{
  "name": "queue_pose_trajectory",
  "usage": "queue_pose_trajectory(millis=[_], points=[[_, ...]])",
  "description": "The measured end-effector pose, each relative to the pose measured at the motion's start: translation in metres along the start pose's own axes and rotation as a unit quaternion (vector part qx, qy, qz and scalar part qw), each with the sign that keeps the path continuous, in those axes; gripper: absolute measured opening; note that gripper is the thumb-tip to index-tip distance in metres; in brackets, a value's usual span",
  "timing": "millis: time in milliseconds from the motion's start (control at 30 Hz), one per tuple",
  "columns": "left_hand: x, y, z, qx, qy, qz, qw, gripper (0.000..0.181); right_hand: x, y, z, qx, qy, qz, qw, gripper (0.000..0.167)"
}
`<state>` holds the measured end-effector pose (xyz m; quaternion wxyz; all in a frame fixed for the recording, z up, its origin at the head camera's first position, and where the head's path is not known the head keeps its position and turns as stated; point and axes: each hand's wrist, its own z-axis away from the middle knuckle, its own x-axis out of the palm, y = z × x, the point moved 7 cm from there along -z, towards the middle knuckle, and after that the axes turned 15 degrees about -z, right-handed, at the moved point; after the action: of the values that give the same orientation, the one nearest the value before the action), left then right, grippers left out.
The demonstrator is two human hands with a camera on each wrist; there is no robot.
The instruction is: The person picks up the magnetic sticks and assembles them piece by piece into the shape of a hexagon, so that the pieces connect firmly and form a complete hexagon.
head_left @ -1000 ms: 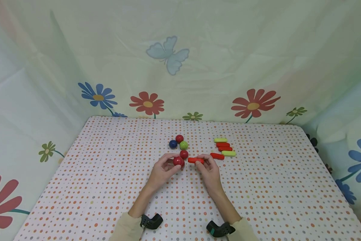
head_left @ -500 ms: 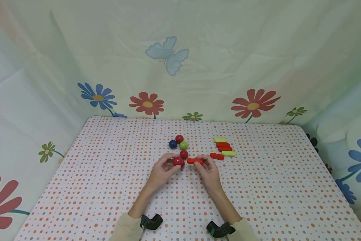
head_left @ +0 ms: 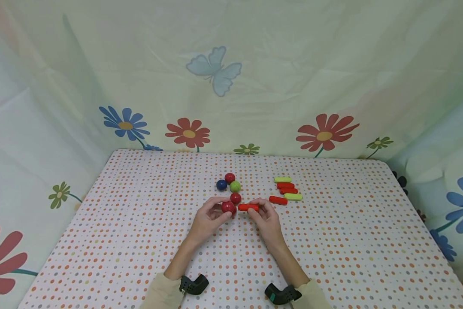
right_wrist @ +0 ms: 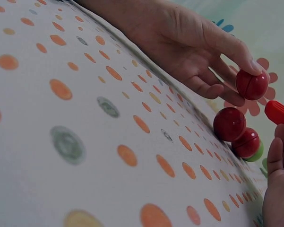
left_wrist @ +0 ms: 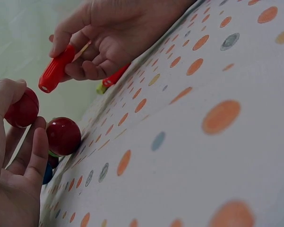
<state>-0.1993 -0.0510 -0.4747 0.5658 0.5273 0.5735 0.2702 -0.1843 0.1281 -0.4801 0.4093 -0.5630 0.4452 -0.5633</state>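
In the head view my left hand (head_left: 205, 222) pinches a glossy red ball (head_left: 227, 207) between thumb and fingers, raised off the table. My right hand (head_left: 269, 222) holds a short red ridged stick (head_left: 248, 207) between thumb and fingertips. Its free end points at the held ball, a small gap apart. A pale spot marks that end of the red stick (left_wrist: 54, 71) in the left wrist view. Below the held ball another red ball (right_wrist: 229, 124) sits on the cloth, seen in the right wrist view; the left hand mostly hides it from above.
Just beyond the hands stand a red ball (head_left: 235, 198), a green ball (head_left: 235, 186), a blue ball (head_left: 221, 185) and a farther red ball (head_left: 229, 177). Right of them lie several sticks, among them a red stick (head_left: 278, 200) and a yellow-green stick (head_left: 293, 197), on the dotted tablecloth (head_left: 331, 240).
My right hand has brought the red stick slightly left and nearer the held ball. The left hand and its ball have stayed almost still.
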Motion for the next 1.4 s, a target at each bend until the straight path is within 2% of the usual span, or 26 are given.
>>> queue_pose_trajectory(millis=[200, 467, 833, 967, 1133, 1400], points=[[-0.0004, 0.0026, 0.0001, 0.011, -0.002, 0.003, 0.9999, 0.039, 0.0008, 0.0004, 0.0000, -0.001, -0.004, 0.004, 1.0000, 0.029], [-0.0004, 0.0025, 0.0008, 0.014, -0.008, -0.002, 0.9999, 0.039, -0.0017, 0.0034, -0.0010, 0.024, 0.025, 0.027, 0.9990, 0.025], [0.0002, 0.0025, 0.0009, 0.017, -0.010, 0.005, 0.9998, 0.040, 0.0003, 0.0008, 0.0009, 0.026, 0.018, 0.022, 0.9993, 0.027], [0.0007, 0.0014, 0.0015, 0.019, -0.012, 0.005, 0.9997, 0.039, 0.0021, 0.0008, 0.0019, 0.023, 0.005, 0.020, 0.9995, 0.029], [0.0007, 0.0009, 0.0014, 0.010, -0.014, 0.003, 0.9998, 0.039, 0.0019, 0.0010, 0.0022, 0.017, -0.003, 0.022, 0.9996, 0.031], [-0.0007, -0.0002, 0.0003, -0.021, -0.012, 0.048, 0.9986, 0.039, -0.0015, 0.0001, 0.0001, 0.007, 0.011, 0.020, 0.9997, 0.026]])
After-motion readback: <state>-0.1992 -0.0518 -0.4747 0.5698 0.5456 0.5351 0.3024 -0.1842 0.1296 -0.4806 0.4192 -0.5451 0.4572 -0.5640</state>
